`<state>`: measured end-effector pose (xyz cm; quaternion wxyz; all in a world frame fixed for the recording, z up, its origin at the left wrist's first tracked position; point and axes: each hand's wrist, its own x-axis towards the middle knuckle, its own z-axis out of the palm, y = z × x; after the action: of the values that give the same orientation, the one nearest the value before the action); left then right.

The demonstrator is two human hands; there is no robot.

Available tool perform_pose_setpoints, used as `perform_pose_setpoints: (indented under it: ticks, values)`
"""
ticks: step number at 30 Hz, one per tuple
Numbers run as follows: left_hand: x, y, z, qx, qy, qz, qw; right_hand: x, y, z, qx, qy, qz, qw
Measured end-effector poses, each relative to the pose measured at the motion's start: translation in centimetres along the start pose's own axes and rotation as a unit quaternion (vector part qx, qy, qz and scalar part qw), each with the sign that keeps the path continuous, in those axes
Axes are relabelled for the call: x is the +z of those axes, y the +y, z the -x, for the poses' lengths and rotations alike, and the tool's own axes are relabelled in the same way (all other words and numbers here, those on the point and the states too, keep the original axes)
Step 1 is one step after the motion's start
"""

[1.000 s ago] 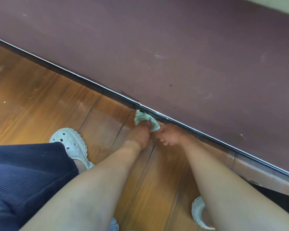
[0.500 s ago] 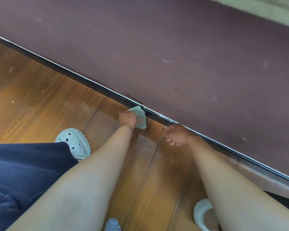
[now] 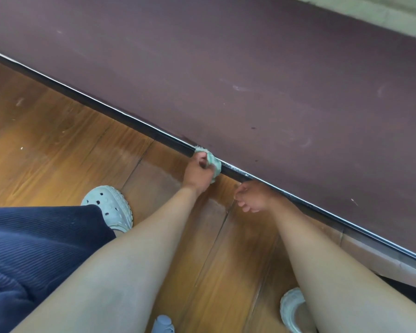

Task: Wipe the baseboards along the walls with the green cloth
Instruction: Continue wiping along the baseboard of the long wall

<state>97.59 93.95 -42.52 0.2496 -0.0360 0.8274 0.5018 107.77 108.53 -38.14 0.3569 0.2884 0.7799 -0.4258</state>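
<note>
Gripping the green cloth [image 3: 213,164], left hand [image 3: 197,173] presses it against the baseboard [image 3: 106,109]; right hand [image 3: 255,196] loosely curled, holding nothing.

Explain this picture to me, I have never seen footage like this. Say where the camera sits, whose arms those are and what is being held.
There is no machine: a person wears one camera on the head, looking down at their own two arms. The left hand grips a green cloth and presses it against the dark baseboard, where the maroon wall meets the wooden floor. The right hand holds nothing, fingers loosely curled, close by the baseboard. Pale clogs and dark blue clothing show below.
</note>
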Motion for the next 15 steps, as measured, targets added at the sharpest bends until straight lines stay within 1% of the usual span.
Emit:
perform_pose_setpoints:
  ticks: [4,5,8,9,10,12,15]
  values:
    - [1.5,-0.3,0.6,0.032,-0.017,0.01,0.999,0.2,0.2,0.0,0.007,-0.009,0.005,1.0]
    - [1.7,-0.3,0.6,0.031,-0.001,0.018,0.999,0.2,0.2,-0.1,0.007,-0.011,0.005,1.0]
    - [1.4,-0.1,0.3,0.018,0.117,0.068,0.991,-0.3,0.2,-0.2,0.004,-0.008,-0.005,1.0]
    - [1.3,0.1,0.3,0.013,0.141,0.073,0.987,-0.6,0.2,-0.2,0.002,-0.002,-0.012,1.0]
    - [1.2,0.4,0.2,0.009,0.147,0.07,0.987,-1.0,0.3,-0.3,0.001,0.005,-0.018,1.0]
    - [1.4,0.5,0.3,0.004,0.128,0.057,0.99,-1.5,0.7,-0.2,0.001,0.015,-0.029,0.999]
    - [2.4,0.3,0.9,0.026,0.11,0.05,0.992,-1.5,1.5,-0.1,0.014,0.019,-0.031,0.999]
